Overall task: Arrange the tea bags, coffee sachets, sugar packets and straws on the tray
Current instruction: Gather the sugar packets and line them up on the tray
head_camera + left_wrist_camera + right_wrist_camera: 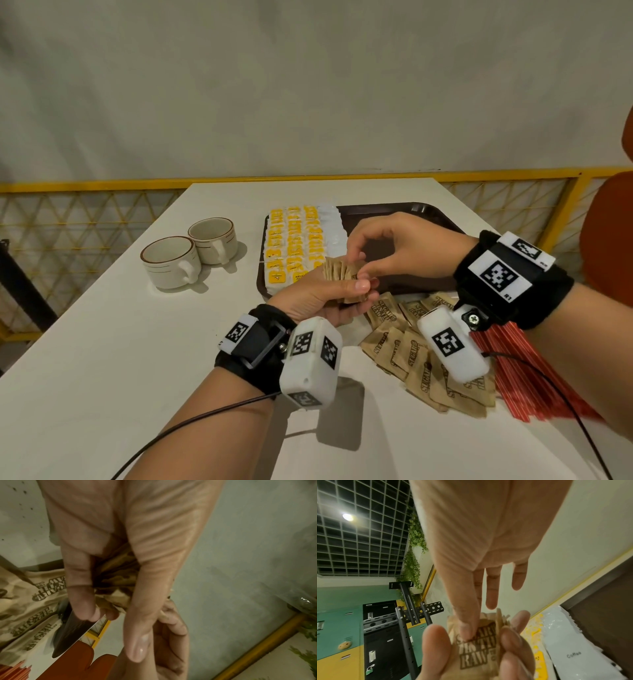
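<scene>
Left hand (318, 298) grips a stack of sugar packets (342, 274) over the tray's (394, 212) 6 o'clock edge; right hand (404, 246), at 3 o'clock, pinches the stack's top.

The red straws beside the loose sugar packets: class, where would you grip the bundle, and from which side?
Probably pinch the red straws across their middle, coming from above. They lie flat on the table, side by side, so a mid-length grip should keep them level and together.
</scene>
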The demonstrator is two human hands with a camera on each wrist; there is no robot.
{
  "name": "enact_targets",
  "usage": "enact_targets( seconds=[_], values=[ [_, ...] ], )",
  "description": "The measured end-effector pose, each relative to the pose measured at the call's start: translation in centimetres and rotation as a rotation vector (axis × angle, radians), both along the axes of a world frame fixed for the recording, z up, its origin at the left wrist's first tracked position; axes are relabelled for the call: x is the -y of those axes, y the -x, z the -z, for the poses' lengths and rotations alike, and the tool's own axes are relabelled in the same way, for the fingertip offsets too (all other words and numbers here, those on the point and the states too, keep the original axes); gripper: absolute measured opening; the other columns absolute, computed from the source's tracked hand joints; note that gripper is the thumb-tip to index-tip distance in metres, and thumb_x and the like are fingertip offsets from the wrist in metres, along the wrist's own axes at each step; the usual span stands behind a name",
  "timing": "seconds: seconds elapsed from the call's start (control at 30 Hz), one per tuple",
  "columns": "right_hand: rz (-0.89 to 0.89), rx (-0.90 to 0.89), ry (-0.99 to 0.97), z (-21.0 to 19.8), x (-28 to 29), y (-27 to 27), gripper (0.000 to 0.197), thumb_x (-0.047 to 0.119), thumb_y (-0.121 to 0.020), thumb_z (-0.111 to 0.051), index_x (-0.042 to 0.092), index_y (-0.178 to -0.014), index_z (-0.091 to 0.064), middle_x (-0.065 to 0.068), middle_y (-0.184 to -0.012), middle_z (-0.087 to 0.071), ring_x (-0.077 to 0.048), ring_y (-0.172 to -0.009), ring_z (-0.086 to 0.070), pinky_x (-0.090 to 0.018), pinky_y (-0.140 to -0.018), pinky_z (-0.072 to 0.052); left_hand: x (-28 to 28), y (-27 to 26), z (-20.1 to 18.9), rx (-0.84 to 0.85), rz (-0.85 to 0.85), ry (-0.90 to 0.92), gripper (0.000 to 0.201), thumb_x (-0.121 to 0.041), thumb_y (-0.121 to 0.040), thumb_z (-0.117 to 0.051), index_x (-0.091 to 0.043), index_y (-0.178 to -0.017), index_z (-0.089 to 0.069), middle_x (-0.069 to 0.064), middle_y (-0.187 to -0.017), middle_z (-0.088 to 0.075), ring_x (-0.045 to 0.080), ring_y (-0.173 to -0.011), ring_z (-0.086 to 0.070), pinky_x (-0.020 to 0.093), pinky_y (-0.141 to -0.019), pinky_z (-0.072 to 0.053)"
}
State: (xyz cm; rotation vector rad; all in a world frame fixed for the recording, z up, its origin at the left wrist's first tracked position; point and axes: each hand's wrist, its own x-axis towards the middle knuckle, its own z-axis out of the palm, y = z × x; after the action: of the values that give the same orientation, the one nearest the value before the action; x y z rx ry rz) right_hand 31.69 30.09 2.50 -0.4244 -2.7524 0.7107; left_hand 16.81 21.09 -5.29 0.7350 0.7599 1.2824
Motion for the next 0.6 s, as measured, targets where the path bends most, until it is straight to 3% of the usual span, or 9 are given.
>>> enact_targets(
  seconds=[0.13,0.23,0.4,0.6],
  values=[
    [-0.005,-0.014,0.054,0.34,0.09,0.07,0.021,0.013,-0.077,-0.078,0.02,-0.094,-0.067,0.003,-0.091,-0.064,-0.01,-0.086,-0.061,-0.034,-0.086,-0.05,-0.14,0.12,0.06,-0.033,0.018,-0.002,0.024,0.0,-0.068,-0.07,-0.009,-0.09,-0.074,0.013,-0.086,-0.068,0.02,-0.076,-0.069,0.025,-0.064,-0.058],
    [0.001,-0.013,0.091,0.63,0.2,0.11,0.029,0.014,-0.076,-0.078,0.016,-0.103,-0.067,-0.004,-0.091,-0.065,-0.016,-0.085,-0.061,-0.035,-0.083,-0.051,-0.24,0.19,0.11,-0.081,0.047,0.004,0.038,-0.007,-0.056,-0.083,-0.004,-0.093,-0.073,0.013,-0.088,-0.068,0.019,-0.079,-0.069,0.025,-0.066,-0.057],
    [0.008,-0.003,0.08,0.28,0.24,0.03,0.024,0.015,-0.075,-0.079,0.024,-0.092,-0.065,-0.001,-0.094,-0.064,-0.024,-0.086,-0.062,-0.043,-0.081,-0.051,-0.15,0.11,0.04,-0.066,0.072,-0.001,0.052,-0.014,-0.042,-0.094,-0.008,-0.09,-0.075,0.014,-0.091,-0.07,0.021,-0.081,-0.07,0.026,-0.068,-0.058],
    [-0.007,0.011,0.082,-0.06,0.0,0.1,0.021,0.018,-0.074,-0.08,0.029,-0.084,-0.065,0.005,-0.091,-0.061,-0.023,-0.085,-0.06,-0.04,-0.08,-0.051,-0.11,0.0,-0.22,-0.009,0.074,-0.022,0.057,-0.019,-0.04,-0.095,-0.007,-0.092,-0.075,0.015,-0.089,-0.069,0.023,-0.078,-0.069,0.026,-0.064,-0.058]
  ],
)
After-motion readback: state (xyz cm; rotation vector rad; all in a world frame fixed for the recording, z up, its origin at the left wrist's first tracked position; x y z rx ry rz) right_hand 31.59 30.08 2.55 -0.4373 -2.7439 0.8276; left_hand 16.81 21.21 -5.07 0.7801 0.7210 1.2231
